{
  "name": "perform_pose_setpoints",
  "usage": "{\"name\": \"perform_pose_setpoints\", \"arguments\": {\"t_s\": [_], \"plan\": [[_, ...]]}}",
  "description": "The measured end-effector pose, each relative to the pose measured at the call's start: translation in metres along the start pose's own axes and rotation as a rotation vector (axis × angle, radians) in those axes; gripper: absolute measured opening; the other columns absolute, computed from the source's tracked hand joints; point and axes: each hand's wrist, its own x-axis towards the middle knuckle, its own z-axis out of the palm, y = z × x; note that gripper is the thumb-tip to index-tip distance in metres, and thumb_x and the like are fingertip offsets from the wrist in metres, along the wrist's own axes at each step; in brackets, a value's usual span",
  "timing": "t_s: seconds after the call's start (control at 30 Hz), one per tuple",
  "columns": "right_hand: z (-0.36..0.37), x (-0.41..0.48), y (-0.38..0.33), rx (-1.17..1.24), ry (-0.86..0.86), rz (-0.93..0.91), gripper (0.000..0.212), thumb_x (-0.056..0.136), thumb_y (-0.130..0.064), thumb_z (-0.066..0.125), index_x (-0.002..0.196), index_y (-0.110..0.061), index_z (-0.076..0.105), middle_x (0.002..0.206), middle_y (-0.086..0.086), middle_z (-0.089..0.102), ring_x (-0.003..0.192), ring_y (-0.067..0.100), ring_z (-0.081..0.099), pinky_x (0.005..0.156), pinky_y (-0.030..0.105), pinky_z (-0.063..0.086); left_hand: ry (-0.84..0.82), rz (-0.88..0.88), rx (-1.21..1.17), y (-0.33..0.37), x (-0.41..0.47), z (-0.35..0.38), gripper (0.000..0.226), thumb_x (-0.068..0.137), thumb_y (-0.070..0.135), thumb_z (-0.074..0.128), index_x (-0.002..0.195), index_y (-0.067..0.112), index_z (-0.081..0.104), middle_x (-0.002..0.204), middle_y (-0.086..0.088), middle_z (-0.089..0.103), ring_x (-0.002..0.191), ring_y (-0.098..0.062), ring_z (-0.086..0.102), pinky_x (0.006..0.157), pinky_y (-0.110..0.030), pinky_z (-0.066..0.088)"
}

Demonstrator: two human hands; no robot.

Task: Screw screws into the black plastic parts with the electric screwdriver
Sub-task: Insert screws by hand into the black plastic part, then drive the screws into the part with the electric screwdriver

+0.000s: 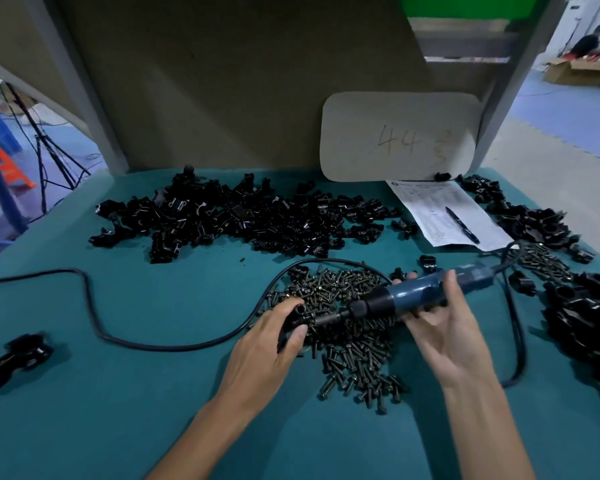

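Containers: one cardboard box (565,69) on the far floor, right; I cannot make out its contents, too blurred
Item held: black plastic part (291,325), gripped in the left hand (271,341), thumb and fingers curled round it, over the screws (354,358)
Tool: electric screwdriver (416,294), clasped in the right hand (444,323), lying near level; I log its bit tip against the part
Surface: teal table (118,393) bearing a heap of black parts (243,216), black cable (49,271), printed sheet (447,213) with pen (463,225), card (399,136) marked 44
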Motion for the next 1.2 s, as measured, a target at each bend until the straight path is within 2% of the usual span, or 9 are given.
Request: {"name": "perform_pose_setpoints", "arguments": {"t_s": [0.1, 0.33, 0.53, 0.67, 0.73, 0.8, 0.93, 1.03, 1.2], "plan": [[-0.006, 0.003, 0.002, -0.03, 0.029, -0.012, 0.057, 0.084, -0.033, 0.072, 0.131, -0.006, 0.052, 0.123, 0.023, 0.071, 0.117, 0.033, 0.069, 0.092, 0.05, 0.059, 0.009, -0.013, -0.027, -0.002, 0.001, 0.001, 0.044, 0.098, 0.072, 0.028, 0.14, 0.059, 0.028, 0.134, 0.029, 0.047, 0.116, 0.019, 0.043, 0.088, -0.018, 0.041], [-0.015, 0.0, -0.001, 0.004, 0.047, -0.029, 0.058, 0.085, -0.036, 0.071, 0.132, -0.007, 0.053, 0.119, 0.02, 0.073, 0.111, 0.031, 0.072, 0.086, 0.045, 0.062, -0.021, 0.0, -0.009, 0.0, 0.0, 0.002, 0.048, 0.097, 0.073, 0.027, 0.141, 0.055, 0.029, 0.134, 0.03, 0.045, 0.116, 0.006, 0.049, 0.089, -0.024, 0.045], [-0.008, -0.001, 0.007, -0.02, 0.022, 0.004, 0.055, 0.087, -0.036, 0.069, 0.132, -0.008, 0.052, 0.119, 0.022, 0.073, 0.111, 0.031, 0.072, 0.083, 0.044, 0.063, -0.042, 0.002, -0.009, 0.001, -0.002, -0.001, 0.043, 0.099, 0.065, 0.034, 0.14, 0.052, 0.033, 0.134, 0.027, 0.047, 0.116, 0.004, 0.05, 0.088, -0.023, 0.044], [-0.01, 0.0, 0.009, -0.001, -0.015, -0.004, 0.054, 0.089, -0.038, 0.068, 0.132, -0.008, 0.053, 0.116, 0.018, 0.074, 0.116, 0.031, 0.07, 0.091, 0.043, 0.061, -0.091, 0.001, -0.003, 0.002, -0.002, -0.001, 0.044, 0.097, 0.067, 0.033, 0.138, 0.051, 0.035, 0.118, 0.025, 0.054, 0.098, 0.005, 0.054, 0.073, -0.017, 0.041], [-0.011, 0.0, 0.009, -0.004, -0.06, 0.001, 0.047, 0.09, -0.039, 0.067, 0.125, -0.009, 0.056, 0.107, 0.013, 0.076, 0.117, 0.03, 0.069, 0.092, 0.041, 0.06, -0.115, 0.001, -0.015, 0.0, -0.003, -0.002, 0.044, 0.097, 0.069, 0.032, 0.137, 0.051, 0.035, 0.107, 0.023, 0.054, 0.092, 0.004, 0.053, 0.07, -0.02, 0.039], [-0.011, 0.0, 0.008, -0.028, -0.087, -0.004, 0.044, 0.09, -0.039, 0.066, 0.123, -0.011, 0.056, 0.103, 0.01, 0.075, 0.117, 0.029, 0.069, 0.09, 0.04, 0.061, -0.128, -0.01, -0.021, -0.001, -0.004, -0.002, 0.044, 0.097, 0.07, 0.031, 0.137, 0.052, 0.034, 0.105, 0.022, 0.053, 0.089, 0.001, 0.051, 0.072, -0.024, 0.039], [-0.008, 0.002, 0.01, -0.16, 0.009, -0.08, 0.059, 0.089, -0.044, 0.066, 0.135, -0.012, 0.049, 0.113, 0.01, 0.066, 0.115, 0.027, 0.064, 0.082, 0.038, 0.06, -0.129, 0.001, 0.049, 0.001, -0.003, -0.001, 0.045, 0.097, 0.068, 0.028, 0.139, 0.051, 0.031, 0.116, 0.024, 0.053, 0.094, 0.001, 0.051, 0.075, -0.027, 0.045], [-0.01, 0.002, 0.012, -0.165, 0.061, -0.102, 0.07, 0.089, -0.044, 0.067, 0.146, -0.011, 0.044, 0.12, 0.011, 0.063, 0.111, 0.023, 0.065, 0.072, 0.033, 0.061, -0.14, 0.021, 0.105, 0.003, -0.003, -0.001, 0.047, 0.095, 0.07, 0.022, 0.139, 0.054, 0.026, 0.118, 0.024, 0.052, 0.092, -0.001, 0.052, 0.074, -0.027, 0.047], [-0.008, 0.004, 0.014, -0.146, 0.096, -0.089, 0.069, 0.084, -0.043, 0.071, 0.142, -0.014, 0.047, 0.115, 0.008, 0.066, 0.109, 0.023, 0.067, 0.075, 0.036, 0.059, -0.136, 0.023, 0.12, 0.003, -0.003, -0.001, 0.051, 0.092, 0.073, 0.019, 0.138, 0.054, 0.025, 0.114, 0.025, 0.049, 0.086, -0.001, 0.05, 0.067, -0.017, 0.039]]}}
